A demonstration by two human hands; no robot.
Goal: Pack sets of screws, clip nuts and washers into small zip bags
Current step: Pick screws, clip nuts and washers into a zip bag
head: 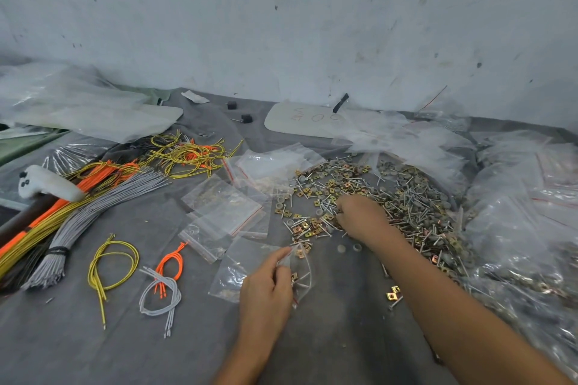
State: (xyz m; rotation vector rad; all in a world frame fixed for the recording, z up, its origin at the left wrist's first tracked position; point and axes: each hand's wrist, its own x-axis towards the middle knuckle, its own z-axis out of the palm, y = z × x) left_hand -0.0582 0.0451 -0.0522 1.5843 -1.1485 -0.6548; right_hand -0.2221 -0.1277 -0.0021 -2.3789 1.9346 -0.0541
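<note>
Hands (266, 291) over grey cloth (187, 337), stained wall (281, 25)

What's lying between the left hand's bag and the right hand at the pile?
In the head view, scattered clip nuts and screws lie on the grey cloth between the left hand with its bag and the right hand.

screws (416, 206): shiny silver metal
clip nuts (305, 228): glossy brass-yellow metal
washers (341, 248): dull grey, matt
zip bags (225, 209): clear, glossy plastic, crinkled
table (93, 347): matt grey cloth cover, wrinkled
wires (103, 206): smooth plastic coating
wall (281, 25): rough, stained
</note>
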